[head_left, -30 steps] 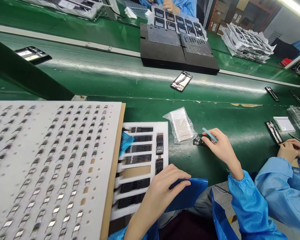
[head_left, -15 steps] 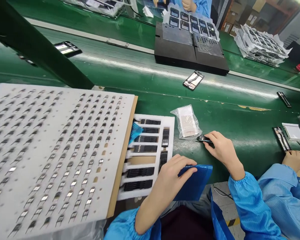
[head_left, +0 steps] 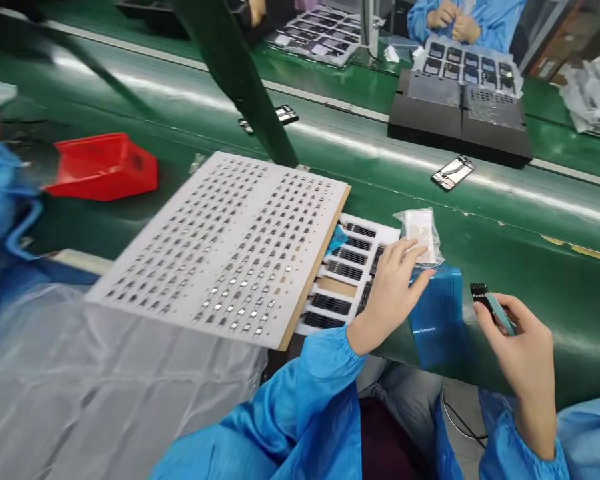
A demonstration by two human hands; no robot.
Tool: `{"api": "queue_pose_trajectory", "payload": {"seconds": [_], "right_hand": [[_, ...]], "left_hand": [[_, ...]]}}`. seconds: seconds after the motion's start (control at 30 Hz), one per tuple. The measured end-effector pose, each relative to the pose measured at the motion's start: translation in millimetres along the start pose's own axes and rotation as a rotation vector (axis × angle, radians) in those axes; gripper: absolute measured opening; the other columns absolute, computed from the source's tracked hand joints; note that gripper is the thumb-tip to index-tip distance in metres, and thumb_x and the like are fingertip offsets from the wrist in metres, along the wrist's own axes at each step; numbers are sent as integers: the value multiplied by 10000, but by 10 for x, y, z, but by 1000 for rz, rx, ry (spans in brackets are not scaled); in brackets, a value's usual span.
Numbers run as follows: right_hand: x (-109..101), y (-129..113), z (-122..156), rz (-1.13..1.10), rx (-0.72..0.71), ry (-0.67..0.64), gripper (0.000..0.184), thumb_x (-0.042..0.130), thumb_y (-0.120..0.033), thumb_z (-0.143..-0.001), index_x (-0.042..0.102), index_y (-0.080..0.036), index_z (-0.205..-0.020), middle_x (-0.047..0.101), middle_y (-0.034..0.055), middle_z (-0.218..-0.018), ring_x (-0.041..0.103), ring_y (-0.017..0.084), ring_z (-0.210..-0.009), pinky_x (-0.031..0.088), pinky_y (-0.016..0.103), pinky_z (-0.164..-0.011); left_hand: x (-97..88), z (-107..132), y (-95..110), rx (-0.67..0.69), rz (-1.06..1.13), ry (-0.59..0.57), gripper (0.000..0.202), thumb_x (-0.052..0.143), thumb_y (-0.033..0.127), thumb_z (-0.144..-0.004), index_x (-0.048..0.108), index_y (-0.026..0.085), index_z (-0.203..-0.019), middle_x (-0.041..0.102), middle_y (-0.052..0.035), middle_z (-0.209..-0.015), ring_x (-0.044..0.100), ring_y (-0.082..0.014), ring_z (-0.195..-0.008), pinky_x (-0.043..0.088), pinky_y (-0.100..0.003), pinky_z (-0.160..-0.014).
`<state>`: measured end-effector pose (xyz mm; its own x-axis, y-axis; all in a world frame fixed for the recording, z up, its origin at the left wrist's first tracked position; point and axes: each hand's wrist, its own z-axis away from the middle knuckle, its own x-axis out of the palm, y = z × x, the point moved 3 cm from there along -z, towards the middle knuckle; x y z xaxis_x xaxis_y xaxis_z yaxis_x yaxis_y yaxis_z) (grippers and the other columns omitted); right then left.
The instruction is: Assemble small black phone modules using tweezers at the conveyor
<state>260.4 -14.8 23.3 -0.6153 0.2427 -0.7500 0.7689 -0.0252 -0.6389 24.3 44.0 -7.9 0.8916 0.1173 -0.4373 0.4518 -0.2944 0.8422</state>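
My left hand point(head_left: 390, 293) rests with fingers stretched flat on a blue plastic sheet point(head_left: 437, 317) at the near edge of the green bench, beside a white foam tray point(head_left: 353, 280) of black strip parts. My right hand point(head_left: 517, 340) is lifted off the bench and pinches a small black part point(head_left: 480, 293) together with a light blue tool point(head_left: 500, 313). A clear bag point(head_left: 420, 233) with a pale pad inside lies just beyond my left hand.
A large white foam board point(head_left: 230, 247) full of small metal parts overlaps the tray. A red bin point(head_left: 103, 167) sits left. A phone frame point(head_left: 453, 173) lies on the belt point(head_left: 330, 153); black trays point(head_left: 460, 117) stand behind. Other workers' hands point(head_left: 453, 20) are across. A green post point(head_left: 240, 73) crosses the view.
My view has swung left. My right hand has lifted off the bench near the bag with the black part and moved right toward me. My left hand stayed on the blue sheet.
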Motion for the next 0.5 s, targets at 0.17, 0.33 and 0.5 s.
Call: {"api": "queue_pose_trajectory", "payload": {"seconds": [0.17,0.33,0.5], "right_hand": [[400,-474,222,-44,-434,-71,119,716,-343,-1058,740,-242,-1117,776,24,-917,675,157,-689,563,280,-655],[870,-516,276,67,-723,-100,208,639,-283,-1113,753,-245,-1282,843,97,-1113,834,204,-933,656,276,-781],[1060,-441,271,124,-900,-84,263,676,-330,-1122,751,-209,-1343,851,125,-1166,845,207,-890,640,271,-718]], "left_hand": [[-341,346,70,-109,258,-199,291,631,332,-1132,720,216,-1383,814,-98,-1292,774,-250,-1166,648,-376,-992],[-517,538,-83,-254,319,-296,267,721,265,-1033,765,186,-1285,838,-81,-1149,767,-188,-875,616,-280,-726],[-701,509,-152,-208,199,-258,197,732,169,-978,812,203,-1155,819,-53,-1079,728,-176,-825,605,-297,-751]]}}
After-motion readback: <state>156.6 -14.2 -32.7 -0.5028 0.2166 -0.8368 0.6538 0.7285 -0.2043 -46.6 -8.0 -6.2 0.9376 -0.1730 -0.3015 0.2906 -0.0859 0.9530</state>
